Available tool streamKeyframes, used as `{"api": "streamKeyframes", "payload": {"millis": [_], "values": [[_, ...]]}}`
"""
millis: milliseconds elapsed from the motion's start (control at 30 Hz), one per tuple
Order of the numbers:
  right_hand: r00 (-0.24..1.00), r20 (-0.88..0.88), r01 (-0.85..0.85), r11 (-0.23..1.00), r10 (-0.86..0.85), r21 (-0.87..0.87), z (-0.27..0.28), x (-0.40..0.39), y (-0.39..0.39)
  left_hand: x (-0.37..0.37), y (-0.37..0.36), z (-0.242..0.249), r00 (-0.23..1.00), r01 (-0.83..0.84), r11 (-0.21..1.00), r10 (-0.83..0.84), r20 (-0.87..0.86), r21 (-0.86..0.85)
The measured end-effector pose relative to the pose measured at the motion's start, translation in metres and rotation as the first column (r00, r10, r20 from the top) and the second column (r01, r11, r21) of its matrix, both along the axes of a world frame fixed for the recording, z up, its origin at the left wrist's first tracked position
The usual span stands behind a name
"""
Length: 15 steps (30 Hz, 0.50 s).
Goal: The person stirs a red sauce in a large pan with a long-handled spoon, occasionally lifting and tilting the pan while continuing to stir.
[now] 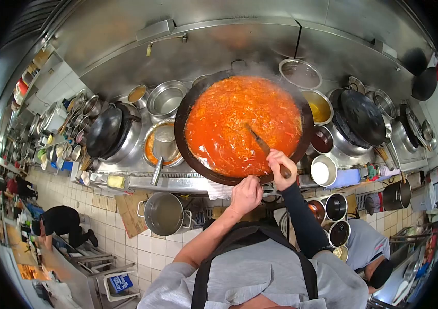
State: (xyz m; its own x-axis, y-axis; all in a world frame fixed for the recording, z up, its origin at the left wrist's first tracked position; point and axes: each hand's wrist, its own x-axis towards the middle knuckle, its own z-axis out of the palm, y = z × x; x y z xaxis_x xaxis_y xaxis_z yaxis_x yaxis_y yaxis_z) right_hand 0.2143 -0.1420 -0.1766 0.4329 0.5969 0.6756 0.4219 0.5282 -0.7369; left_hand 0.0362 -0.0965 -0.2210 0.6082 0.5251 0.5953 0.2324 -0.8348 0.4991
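A large dark wok [179, 129] full of steaming orange-red sauce [239, 123] sits on the steel stove. My right hand [282, 169] is wrapped round the wooden handle of a utensil [260, 141], whose far end is sunk in the sauce and hidden. At the wok's near rim, my left hand [247, 194] has its fingers curled together beside a white cloth [219, 190]. What those fingers hold, if anything, is hidden.
Left of the wok are a ladle [158, 170] in a sauce-smeared bowl and an empty metal pan [166, 98]. A pot [165, 213] stands below the counter. Black woks [361, 116] flank both sides. One person [64, 226] bends at left, another [365, 244] at right.
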Motion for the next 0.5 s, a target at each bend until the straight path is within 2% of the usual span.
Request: {"api": "streamKeyframes", "payload": {"millis": [267,333,500], "values": [[0.998,0.042,-0.052,0.998,0.051,0.024,0.002,0.054,0.060,-0.001,-0.003,-0.004,1.000,-0.021,1.000,0.020,-0.023,-0.018],[0.994,-0.020,-0.108,0.994,0.108,0.014,0.009,0.061,0.059,-0.001,-0.004,-0.003,1.000,-0.019,1.000,0.019,-0.022,-0.017],[0.999,-0.005,-0.046,0.999,0.046,-0.029,0.008,0.068,0.045,-0.003,-0.004,0.000,1.000,-0.007,1.000,0.006,-0.019,-0.029]]}}
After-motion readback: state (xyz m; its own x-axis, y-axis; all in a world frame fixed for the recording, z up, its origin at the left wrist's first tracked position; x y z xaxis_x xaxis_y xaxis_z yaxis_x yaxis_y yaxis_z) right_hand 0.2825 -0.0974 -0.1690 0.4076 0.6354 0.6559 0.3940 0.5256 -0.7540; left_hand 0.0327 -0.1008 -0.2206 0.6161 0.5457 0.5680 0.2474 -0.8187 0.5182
